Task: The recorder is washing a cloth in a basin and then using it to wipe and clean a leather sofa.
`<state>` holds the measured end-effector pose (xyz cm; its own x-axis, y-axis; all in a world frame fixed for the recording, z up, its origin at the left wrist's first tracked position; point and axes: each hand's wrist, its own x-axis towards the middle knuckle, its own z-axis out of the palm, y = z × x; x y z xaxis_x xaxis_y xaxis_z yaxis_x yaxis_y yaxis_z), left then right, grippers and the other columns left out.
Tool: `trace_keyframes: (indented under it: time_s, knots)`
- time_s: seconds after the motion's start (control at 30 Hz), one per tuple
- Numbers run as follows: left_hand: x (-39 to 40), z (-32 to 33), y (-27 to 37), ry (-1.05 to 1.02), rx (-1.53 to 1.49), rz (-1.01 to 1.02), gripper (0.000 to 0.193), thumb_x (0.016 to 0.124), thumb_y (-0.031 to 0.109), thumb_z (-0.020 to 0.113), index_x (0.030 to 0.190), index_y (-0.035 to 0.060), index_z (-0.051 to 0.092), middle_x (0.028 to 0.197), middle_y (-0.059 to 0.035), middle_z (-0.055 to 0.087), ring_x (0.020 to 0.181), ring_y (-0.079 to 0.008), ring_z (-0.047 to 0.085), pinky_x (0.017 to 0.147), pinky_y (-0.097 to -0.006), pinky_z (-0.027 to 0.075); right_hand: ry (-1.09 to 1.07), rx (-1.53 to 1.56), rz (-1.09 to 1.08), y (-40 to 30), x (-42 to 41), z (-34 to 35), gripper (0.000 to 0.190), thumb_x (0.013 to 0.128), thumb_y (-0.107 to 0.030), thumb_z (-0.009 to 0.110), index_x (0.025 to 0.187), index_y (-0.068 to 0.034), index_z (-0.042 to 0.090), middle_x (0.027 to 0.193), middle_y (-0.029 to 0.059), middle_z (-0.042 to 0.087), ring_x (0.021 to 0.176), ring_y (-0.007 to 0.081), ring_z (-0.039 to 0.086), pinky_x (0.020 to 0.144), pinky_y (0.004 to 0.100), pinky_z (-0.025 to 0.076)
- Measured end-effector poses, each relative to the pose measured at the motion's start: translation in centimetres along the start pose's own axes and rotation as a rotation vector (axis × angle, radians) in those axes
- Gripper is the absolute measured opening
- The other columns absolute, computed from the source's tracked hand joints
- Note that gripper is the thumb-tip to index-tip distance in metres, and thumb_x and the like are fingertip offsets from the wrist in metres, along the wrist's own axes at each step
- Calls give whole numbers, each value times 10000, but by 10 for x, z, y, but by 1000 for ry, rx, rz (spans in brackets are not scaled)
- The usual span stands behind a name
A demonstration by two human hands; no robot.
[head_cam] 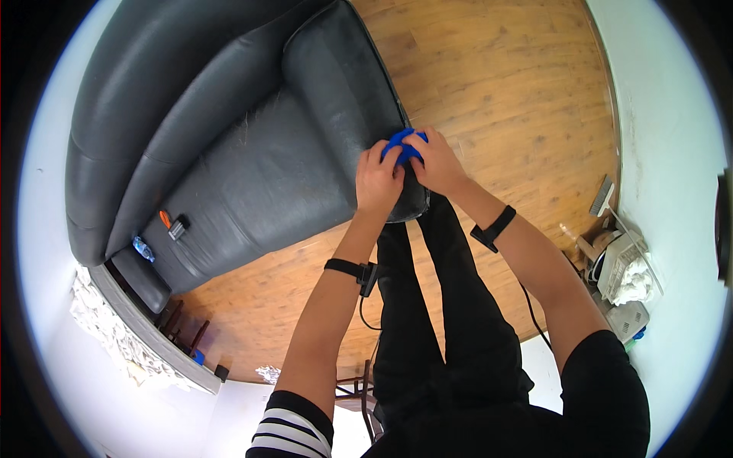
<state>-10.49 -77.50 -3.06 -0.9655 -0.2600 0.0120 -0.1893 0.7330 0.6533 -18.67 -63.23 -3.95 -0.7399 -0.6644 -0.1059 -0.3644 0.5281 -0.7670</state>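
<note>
Both hands meet over the front end of the black leather sofa's armrest (349, 97). Between them is a bright blue cloth (407, 153), bunched up. My left hand (378, 182) grips its near left side with curled fingers. On the other side, my right hand (440, 161) holds it with fingers and thumb. The fingers cover much of the cloth, and whether it touches the leather cannot be made out. A black band is strapped around each forearm.
An orange item (165, 218), a small grey-and-black object (178, 227) and a crumpled clear plastic item (143, 249) lie on the sofa seat (257, 177). A broom (602, 196) and a pale basket (621, 266) stand by the right wall. Wooden floor (515, 86) surrounds the sofa.
</note>
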Motion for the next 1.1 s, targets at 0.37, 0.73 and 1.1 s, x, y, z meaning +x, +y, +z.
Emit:
trace_keyframes:
  time_s: [0.37, 0.73, 1.1]
  knots:
    - [-81, 10, 19, -115, -39, 23, 415, 672, 0, 696, 1073, 95, 644, 1155, -121, 586, 1010, -349, 578, 869, -437, 498, 7, 52, 222, -21, -98, 16, 408, 764, 39, 615, 1151, -72, 551, 1168, 225, 494, 1076, 438, 514, 916, 472, 452]
    - [-205, 1, 10, -308, -230, -113, 408, 679, -6, 710, 1076, 66, 653, 1166, -157, 569, 1025, -355, 587, 840, -421, 536, -377, 136, 458, -52, -190, 45, 404, 796, -67, 670, 1178, -66, 541, 1100, 219, 558, 973, 435, 601, 835, 468, 519]
    - [-16, -53, -45, 5, -258, 99, 421, 692, 22, 721, 1104, 74, 651, 1188, -185, 578, 1057, -373, 582, 897, -434, 511, -103, 20, 60, -72, 10, -6, 375, 812, -131, 668, 1173, -112, 570, 1078, 180, 588, 967, 401, 606, 816, 450, 526]
